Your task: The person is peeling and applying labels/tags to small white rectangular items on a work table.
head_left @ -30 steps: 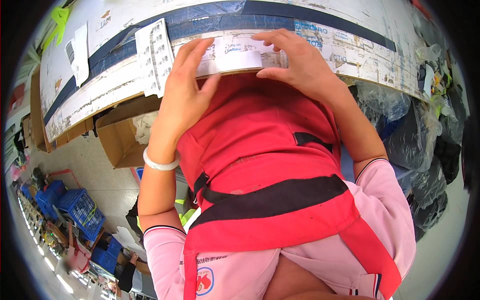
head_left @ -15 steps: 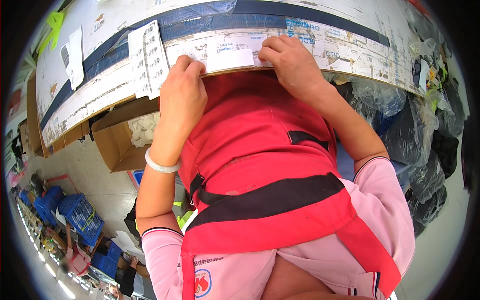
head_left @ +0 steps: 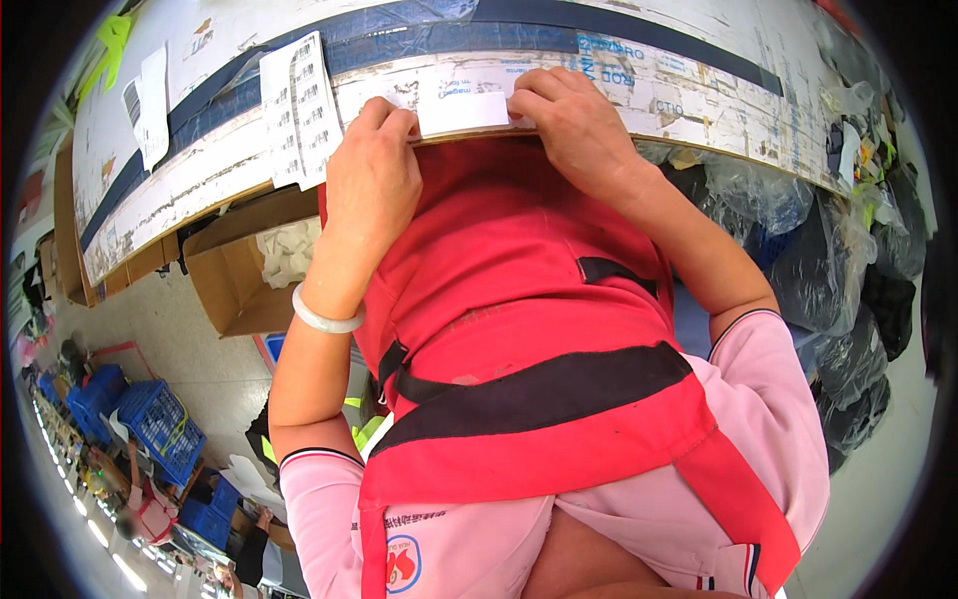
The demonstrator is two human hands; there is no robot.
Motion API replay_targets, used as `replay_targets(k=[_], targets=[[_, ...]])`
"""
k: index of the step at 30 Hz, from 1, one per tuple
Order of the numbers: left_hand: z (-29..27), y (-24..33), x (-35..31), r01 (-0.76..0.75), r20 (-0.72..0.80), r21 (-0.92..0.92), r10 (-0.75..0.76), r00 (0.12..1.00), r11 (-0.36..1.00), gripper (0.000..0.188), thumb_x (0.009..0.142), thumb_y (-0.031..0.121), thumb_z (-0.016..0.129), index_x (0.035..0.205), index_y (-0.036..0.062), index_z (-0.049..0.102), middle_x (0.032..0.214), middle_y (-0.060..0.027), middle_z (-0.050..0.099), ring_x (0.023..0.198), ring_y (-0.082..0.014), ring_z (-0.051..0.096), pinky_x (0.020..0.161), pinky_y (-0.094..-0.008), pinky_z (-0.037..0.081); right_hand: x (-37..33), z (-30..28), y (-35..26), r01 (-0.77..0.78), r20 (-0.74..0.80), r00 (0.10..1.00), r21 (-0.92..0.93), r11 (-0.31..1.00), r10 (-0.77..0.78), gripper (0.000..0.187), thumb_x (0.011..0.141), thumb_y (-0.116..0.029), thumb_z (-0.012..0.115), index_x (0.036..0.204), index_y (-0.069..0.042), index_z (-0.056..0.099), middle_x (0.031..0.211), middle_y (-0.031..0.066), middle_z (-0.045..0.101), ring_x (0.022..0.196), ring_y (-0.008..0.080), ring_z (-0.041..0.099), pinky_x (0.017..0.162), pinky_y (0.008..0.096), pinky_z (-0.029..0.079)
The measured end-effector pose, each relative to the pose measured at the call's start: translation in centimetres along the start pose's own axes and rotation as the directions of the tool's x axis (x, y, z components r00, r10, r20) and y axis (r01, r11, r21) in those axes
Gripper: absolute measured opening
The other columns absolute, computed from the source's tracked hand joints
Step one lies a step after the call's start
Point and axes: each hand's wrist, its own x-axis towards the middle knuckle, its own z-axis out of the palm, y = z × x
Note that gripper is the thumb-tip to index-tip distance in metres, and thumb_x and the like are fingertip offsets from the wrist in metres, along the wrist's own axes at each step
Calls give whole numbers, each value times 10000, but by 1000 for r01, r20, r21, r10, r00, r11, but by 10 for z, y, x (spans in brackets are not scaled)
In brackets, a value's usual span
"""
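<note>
A small blank white paper slip (head_left: pixel 464 113) lies along the near edge of the worn white table (head_left: pixel 699 125), between my two hands. My left hand (head_left: pixel 379 175) is closed, with its fingertips pinched at the slip's left end. At the other end, the bent fingers and thumb of my right hand (head_left: pixel 579 125) hold the slip's right corner. A sheet of barcode labels (head_left: pixel 297 110) lies just left of my left hand and hangs slightly over the table edge.
Dark blue tape (head_left: pixel 629 45) crosses the tabletop. Another label sheet (head_left: pixel 150 110) lies farther left. Below stands an open cardboard box (head_left: pixel 225 275) holding whitish material. Plastic-wrapped bundles (head_left: pixel 818 270) are piled at right. Blue crates (head_left: pixel 165 429) and another person (head_left: pixel 155 514) appear at lower left.
My left hand has shifted slightly right and my right hand slightly left, so both are closer to the ends of the slip. The slip stays at the table edge.
</note>
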Motion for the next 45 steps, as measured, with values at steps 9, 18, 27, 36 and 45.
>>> replay_targets(k=[9, 18, 27, 36, 45], targets=[[-19, 0, -9, 70, 17, -34, -70, 997, 997, 138, 807, -33, 521, 885, 12, 625, 932, -141, 597, 856, -370, 596, 726, -440, 490, 6, -21, 9, -77, -61, 994, 227, 971, 93, 134, 824, -13, 532, 890, -71, 634, 906, 104, 621, 894, 317, 580, 811, 403, 465], [-43, -33, -37, 210, -389, -353, -347, 853, 912, 154, 843, 37, 656, 995, 21, 642, 857, -71, 595, 627, -149, 532, 587, -277, 447, 25, -33, -24, -25, -121, 990, 354, 935, 72, 108, 837, -44, 619, 941, -67, 639, 943, 99, 641, 912, 313, 594, 794, 387, 475], [-40, -97, -58, 409, -96, -779, -736, 670, 475, 315, 846, 124, 722, 1088, -2, 563, 695, -35, 624, 566, -98, 568, 515, -223, 476, 42, -24, -59, 107, -151, 987, 395, 912, -51, 103, 832, -41, 638, 930, -70, 639, 933, 90, 643, 876, 300, 596, 772, 377, 484], [-49, -106, -76, 245, -146, -896, -765, 627, 371, 127, 906, 123, 650, 974, 19, 623, 774, -77, 657, 612, -129, 616, 530, -245, 517, 48, -27, -94, 194, -186, 976, 534, 823, -110, 126, 833, -9, 656, 957, -36, 649, 891, 101, 632, 816, 272, 613, 702, 327, 493], [-47, -98, -81, -63, -135, -990, -770, 624, 123, 153, 885, 10, 630, 1017, 11, 553, 811, -88, 644, 679, -157, 633, 613, -280, 564, 38, -15, -116, 113, -46, 993, 664, 739, -111, 114, 856, -11, 638, 969, -23, 646, 891, 105, 637, 804, 228, 631, 707, 299, 516]])
